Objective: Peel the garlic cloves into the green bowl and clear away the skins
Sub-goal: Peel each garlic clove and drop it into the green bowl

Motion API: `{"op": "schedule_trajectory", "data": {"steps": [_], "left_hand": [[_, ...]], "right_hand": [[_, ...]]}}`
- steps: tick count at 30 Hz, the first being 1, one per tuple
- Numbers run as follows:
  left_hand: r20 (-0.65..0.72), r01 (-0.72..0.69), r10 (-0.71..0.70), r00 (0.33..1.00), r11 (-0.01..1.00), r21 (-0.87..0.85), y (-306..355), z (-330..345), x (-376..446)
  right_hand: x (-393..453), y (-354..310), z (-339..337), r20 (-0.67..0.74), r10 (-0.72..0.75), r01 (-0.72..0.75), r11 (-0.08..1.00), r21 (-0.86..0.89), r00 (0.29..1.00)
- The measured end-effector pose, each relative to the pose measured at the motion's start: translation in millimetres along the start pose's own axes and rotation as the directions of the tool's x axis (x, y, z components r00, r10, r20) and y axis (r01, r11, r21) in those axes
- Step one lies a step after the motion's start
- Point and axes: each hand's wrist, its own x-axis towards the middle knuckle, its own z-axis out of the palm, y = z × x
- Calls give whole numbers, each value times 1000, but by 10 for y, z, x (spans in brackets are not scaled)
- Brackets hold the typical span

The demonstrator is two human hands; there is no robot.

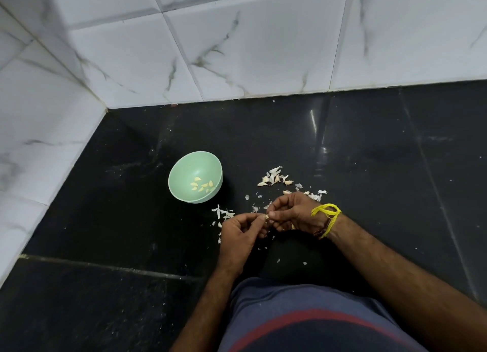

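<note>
Garlic: small pale garlic clove (pixel 267 217) pinched between left hand (pixel 241 233) and right hand (pixel 291 213) | light, firm, slippery once bare; papery skin tears | grip ends, peel tip | pale green round bowl (pixel 184 167) near.

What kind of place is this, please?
Probably a home kitchen corner: a dark stone counter, white marble-look wall tiles, and a green bowl holding peeled garlic cloves.

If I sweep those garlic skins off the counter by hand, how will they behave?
The garlic skins look thin and curled, so probably very light and apt to scatter. Small flakes lie apart on the dark counter; those may cling or slip past a hand.
</note>
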Motion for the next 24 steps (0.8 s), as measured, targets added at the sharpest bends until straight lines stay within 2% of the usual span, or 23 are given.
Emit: {"op": "schedule_trajectory", "data": {"steps": [6,8,10,12,14,18,24], "left_hand": [[10,71,-70,997,991,-109,-14,-19,41],[-58,87,-94,994,989,-118,-34,4,63],[-163,78,-96,982,991,-110,-57,13,98],[-226,50,-64,972,997,-66,-61,5,125],[-242,14,-14,970,1000,-4,-49,-1,132],[-221,-28,34,975,999,29,-13,4,113],[-169,-13,13,985,1000,3,-70,-7,106]], "right_hand": [[-3,32,34,-28,-26,27,1000,11,999],[-4,49,84,-114,-149,134,982,-133,982],[15,55,146,-185,-339,250,888,-385,922],[61,66,208,-164,-465,299,762,-574,870],[101,77,261,-134,-506,309,693,-652,852],[112,54,285,-177,-478,303,758,-577,861],[34,64,333,-206,-451,317,824,-470,868]]}}
